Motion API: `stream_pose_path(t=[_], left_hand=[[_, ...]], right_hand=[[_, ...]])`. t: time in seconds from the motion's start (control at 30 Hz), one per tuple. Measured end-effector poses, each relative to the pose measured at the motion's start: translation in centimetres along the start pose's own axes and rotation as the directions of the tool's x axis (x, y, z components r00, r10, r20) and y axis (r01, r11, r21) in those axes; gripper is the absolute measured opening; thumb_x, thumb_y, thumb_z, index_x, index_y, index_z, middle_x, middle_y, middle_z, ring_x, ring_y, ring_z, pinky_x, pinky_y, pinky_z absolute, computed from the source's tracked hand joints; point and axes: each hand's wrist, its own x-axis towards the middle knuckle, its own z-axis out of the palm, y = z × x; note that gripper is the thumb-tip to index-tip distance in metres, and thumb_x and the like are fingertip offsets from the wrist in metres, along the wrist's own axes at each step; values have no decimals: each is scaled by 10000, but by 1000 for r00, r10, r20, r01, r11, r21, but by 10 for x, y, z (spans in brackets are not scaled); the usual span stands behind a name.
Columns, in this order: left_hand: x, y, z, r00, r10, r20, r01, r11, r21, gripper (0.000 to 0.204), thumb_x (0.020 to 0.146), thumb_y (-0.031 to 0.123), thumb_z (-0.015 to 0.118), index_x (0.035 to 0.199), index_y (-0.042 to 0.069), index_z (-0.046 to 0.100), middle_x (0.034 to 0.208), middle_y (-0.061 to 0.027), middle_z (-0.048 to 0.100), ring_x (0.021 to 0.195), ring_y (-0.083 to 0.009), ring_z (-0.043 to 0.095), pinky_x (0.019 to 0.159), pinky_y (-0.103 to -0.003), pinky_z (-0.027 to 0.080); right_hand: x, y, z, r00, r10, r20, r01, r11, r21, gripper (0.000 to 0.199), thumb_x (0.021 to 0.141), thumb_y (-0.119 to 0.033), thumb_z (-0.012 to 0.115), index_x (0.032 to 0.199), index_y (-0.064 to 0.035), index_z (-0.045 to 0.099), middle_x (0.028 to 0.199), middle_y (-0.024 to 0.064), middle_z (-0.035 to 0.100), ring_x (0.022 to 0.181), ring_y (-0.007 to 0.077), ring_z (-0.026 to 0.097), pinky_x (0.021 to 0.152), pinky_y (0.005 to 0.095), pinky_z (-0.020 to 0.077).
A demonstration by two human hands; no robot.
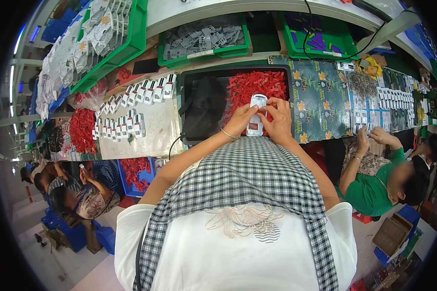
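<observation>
Between my two hands, a white plastic housing with a reddish patch near its lower end is held upright, close to the checked apron. My left hand pinches its left edge, thumb on the front. On the other side, my right hand grips the right edge with bent fingers, its thumb and fingertips meeting the face of the housing. Whether a small part sits between those fingertips is too small to tell. Behind the hands, a pile of small red plastic parts lies in a black tray, beside a dark cloth or bag.
Rows of white housings stand on the left board. Green bins hold grey parts, purple parts and white housings. A patterned mat lies right of the tray. A co-worker in green works at right; others sit left.
</observation>
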Motion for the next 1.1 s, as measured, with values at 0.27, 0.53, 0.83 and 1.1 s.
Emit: stream_pose_path(t=[0.27,0.53,0.83,1.1], left_hand=[[5,-11,-5,999,33,2,-33,999,26,255,939,227,494,1028,10,595,879,-35,622,753,-82,580,616,-227,471],[5,-12,-4,987,157,-38,-152,983,106,194,910,152,523,955,-13,614,741,-31,630,627,-82,562,551,-256,453],[-3,-4,0,974,204,-96,-173,949,264,216,883,179,557,937,-17,627,733,-72,652,642,-103,589,572,-279,467],[-5,-6,-7,950,290,-116,-236,910,341,220,882,169,549,939,-35,611,760,-80,655,652,-109,590,588,-277,466]], right_hand=[[-2,2,3,998,-54,33,55,998,-26,100,690,-97,705,774,-64,662,974,73,550,935,267,496,779,374,397],[-1,-3,1,994,107,-8,-106,989,108,300,707,-119,721,971,-63,589,958,74,547,891,232,508,764,344,427],[3,4,7,859,412,305,-511,733,448,469,779,-49,672,1210,11,495,897,41,591,755,80,534,630,217,458],[-2,8,17,892,348,289,-445,789,424,534,706,-109,731,1182,2,514,923,102,620,749,140,590,685,283,491]])
